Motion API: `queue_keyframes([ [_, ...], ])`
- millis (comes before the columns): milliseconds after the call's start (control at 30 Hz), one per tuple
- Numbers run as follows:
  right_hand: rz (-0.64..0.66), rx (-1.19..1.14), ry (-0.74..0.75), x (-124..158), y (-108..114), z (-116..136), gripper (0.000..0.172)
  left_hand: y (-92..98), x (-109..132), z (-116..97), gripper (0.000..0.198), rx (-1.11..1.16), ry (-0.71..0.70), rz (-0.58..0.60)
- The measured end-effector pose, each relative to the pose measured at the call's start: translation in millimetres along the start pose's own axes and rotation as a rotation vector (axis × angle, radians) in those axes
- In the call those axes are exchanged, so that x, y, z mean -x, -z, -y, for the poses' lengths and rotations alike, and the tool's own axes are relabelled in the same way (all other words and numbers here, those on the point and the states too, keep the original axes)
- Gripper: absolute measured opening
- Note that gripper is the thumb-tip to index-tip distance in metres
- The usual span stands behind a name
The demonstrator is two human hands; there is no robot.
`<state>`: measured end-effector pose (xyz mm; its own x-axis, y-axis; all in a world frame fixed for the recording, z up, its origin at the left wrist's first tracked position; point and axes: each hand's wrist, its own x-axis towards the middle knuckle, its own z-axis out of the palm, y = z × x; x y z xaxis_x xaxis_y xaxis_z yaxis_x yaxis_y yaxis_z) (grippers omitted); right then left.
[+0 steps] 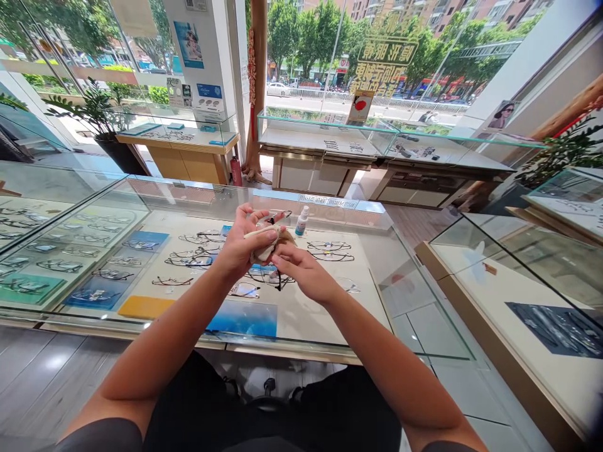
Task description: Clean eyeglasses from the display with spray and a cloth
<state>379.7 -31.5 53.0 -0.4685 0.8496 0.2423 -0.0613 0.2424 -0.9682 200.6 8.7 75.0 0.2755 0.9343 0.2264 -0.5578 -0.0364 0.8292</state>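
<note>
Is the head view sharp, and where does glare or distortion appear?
Head view: bright daylight; the hands and the glasses they hold are fairly sharp; the glass counter reflects the surroundings, partly veiling frames below; straight edges bend toward the borders, showing wide-angle distortion.

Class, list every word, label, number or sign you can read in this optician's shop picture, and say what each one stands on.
Nothing can be read for certain.
Yellow sign on the window: large characters, seen mirrored from behind, not readable.
Small bottle on the glass counter: label too small.
Strip label on the counter's far edge: blurred.
Posters on the white pillar: print too small.
Red and white card: no legible text.
</note>
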Motion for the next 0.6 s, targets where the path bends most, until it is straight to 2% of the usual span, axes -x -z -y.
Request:
queue_keyframes([
  [100,-0.003,0.026,0.019,-1,-1,2,0.047,-0.5,1,0,0.087,-0.01,-0.017,0.014],
  [267,-0.097,0.152,0.124,0,-3,9,0.046,-1.6,1,-2,0.077,-0.092,-0.057,0.039],
  [433,-0.122,0.228,0.218,2,-2,12,0.045,-0.1,-2,-2,0.072,-0.136,-0.071,0.039],
  [600,-0.171,0.236,0.275,4,0,12,0.037,4.1,-2,-1,0.067,-0.346,-0.08,0.004],
])
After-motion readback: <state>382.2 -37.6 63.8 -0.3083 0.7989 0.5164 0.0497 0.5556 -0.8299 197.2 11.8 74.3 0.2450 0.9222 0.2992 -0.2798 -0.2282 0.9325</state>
